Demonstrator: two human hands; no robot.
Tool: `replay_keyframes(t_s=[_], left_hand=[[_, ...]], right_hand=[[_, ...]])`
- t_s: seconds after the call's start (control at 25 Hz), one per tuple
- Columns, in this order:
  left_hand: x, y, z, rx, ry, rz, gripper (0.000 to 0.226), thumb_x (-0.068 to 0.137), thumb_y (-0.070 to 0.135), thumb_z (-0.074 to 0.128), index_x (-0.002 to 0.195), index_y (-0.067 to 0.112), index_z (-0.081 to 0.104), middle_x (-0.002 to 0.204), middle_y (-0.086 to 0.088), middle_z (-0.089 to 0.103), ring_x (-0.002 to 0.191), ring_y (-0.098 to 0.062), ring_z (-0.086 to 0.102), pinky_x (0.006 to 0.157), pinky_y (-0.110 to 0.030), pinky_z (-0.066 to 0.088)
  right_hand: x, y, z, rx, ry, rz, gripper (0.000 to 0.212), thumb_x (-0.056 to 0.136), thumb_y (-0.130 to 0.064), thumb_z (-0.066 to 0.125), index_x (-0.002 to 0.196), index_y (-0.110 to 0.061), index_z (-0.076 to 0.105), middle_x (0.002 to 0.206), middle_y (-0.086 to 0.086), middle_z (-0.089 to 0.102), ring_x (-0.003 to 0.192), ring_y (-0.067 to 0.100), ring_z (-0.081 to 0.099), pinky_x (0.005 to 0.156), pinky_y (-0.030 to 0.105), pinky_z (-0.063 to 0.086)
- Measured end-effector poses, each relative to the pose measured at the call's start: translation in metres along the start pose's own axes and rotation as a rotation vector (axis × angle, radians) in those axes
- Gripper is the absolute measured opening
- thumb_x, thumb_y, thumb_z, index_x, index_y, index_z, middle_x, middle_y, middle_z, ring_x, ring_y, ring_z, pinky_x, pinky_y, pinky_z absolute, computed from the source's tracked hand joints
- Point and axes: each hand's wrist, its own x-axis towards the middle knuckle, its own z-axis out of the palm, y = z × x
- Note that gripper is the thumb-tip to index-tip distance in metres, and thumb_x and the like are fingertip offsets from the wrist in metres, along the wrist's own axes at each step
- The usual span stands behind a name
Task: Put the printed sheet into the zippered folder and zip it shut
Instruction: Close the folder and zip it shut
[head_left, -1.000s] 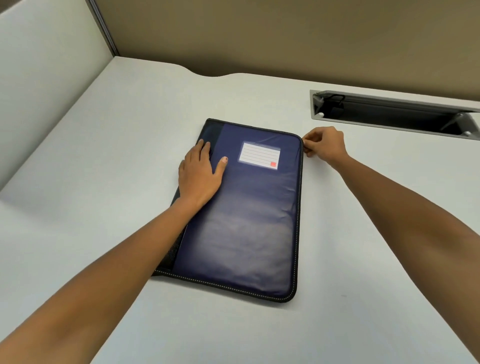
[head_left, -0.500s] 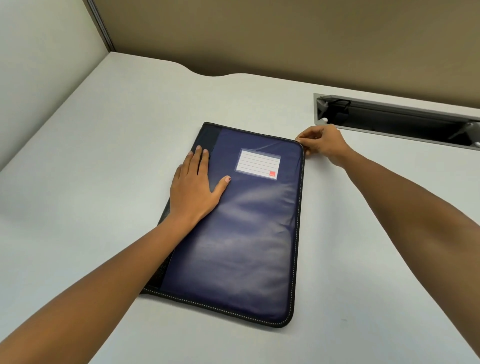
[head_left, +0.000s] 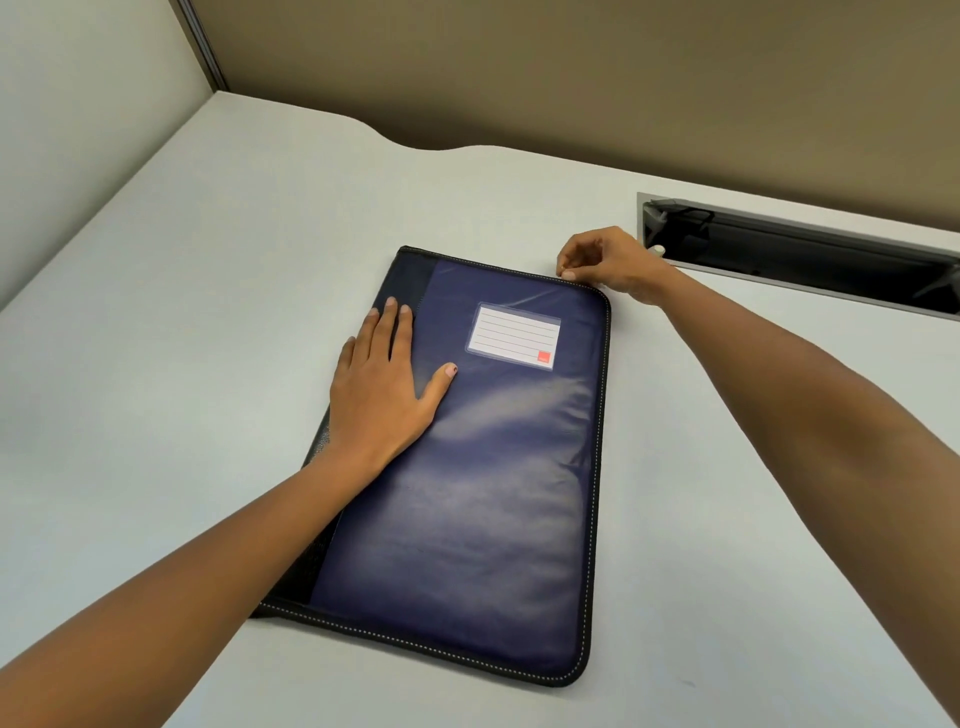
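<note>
Zippered folder (head_left: 467, 493), navy, lies closed and flat on a grey desk (head_left: 208, 312).
L hand (head_left: 379, 395) rests flat w/ straight fingers on the cover near the spine. R hand (head_left: 608, 265), fingers curled, pinches the folder's far edge by its far-right corner; zip pull too small to see.

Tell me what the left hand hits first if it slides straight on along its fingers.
Nothing close. The left hand lies flat on the folder, fingers aimed at its far edge; it would slide off onto bare desk, and only the back wall stands beyond, as far as this view shows.
</note>
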Motion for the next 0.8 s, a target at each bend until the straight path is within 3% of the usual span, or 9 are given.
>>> replay_keyframes(t_s=[0.12, 0.52, 0.6, 0.72, 0.8], left_hand=[[0.0, 0.001, 0.0, 0.002, -0.002, -0.004, 0.079, 0.089, 0.064, 0.032, 0.15, 0.015, 0.017, 0.159, -0.004, 0.017, 0.146, -0.02, 0.014, 0.117, -0.04, 0.02], [-0.001, 0.001, 0.0, -0.007, 0.015, 0.005, 0.071, 0.093, 0.055, 0.034, 0.149, 0.014, 0.021, 0.158, -0.006, 0.022, 0.146, -0.023, 0.017, 0.116, -0.042, 0.023], [-0.001, 0.002, 0.0, -0.02, 0.021, -0.012, 0.07, 0.093, 0.054, 0.034, 0.15, 0.015, 0.02, 0.158, -0.005, 0.021, 0.146, -0.022, 0.017, 0.116, -0.042, 0.022], [-0.002, 0.003, 0.001, -0.037, 0.031, -0.025, 0.068, 0.094, 0.051, 0.035, 0.15, 0.016, 0.02, 0.158, -0.004, 0.02, 0.146, -0.021, 0.016, 0.117, -0.041, 0.02], [-0.002, 0.002, 0.001, -0.045, 0.035, -0.032, 0.067, 0.094, 0.051, 0.035, 0.15, 0.016, 0.02, 0.159, -0.004, 0.019, 0.146, -0.021, 0.016, 0.118, -0.041, 0.02]], right_hand=[[0.011, -0.01, 0.003, -0.176, -0.014, -0.001, 0.015, 0.082, 0.002, 0.065, 0.083, -0.013, 0.069, 0.069, -0.006, 0.063, 0.062, 0.001, 0.053, 0.061, 0.01, 0.042], [0.026, -0.02, 0.002, 0.017, -0.154, 0.121, 0.027, 0.085, 0.012, 0.056, 0.075, -0.01, 0.067, 0.068, 0.004, 0.06, 0.054, 0.001, 0.054, 0.057, 0.014, 0.045], [0.029, -0.029, 0.007, -0.138, -0.122, 0.125, 0.022, 0.086, 0.006, 0.057, 0.078, -0.011, 0.067, 0.072, 0.003, 0.061, 0.061, 0.008, 0.054, 0.063, 0.021, 0.044], [0.037, -0.041, 0.019, -0.597, -0.098, 0.14, 0.016, 0.091, -0.009, 0.053, 0.094, -0.013, 0.068, 0.093, 0.005, 0.061, 0.084, 0.019, 0.05, 0.076, 0.027, 0.038], [0.038, -0.048, 0.025, -0.679, -0.103, 0.221, 0.019, 0.096, -0.015, 0.045, 0.098, -0.011, 0.063, 0.103, 0.009, 0.058, 0.091, 0.024, 0.048, 0.08, 0.031, 0.041]])
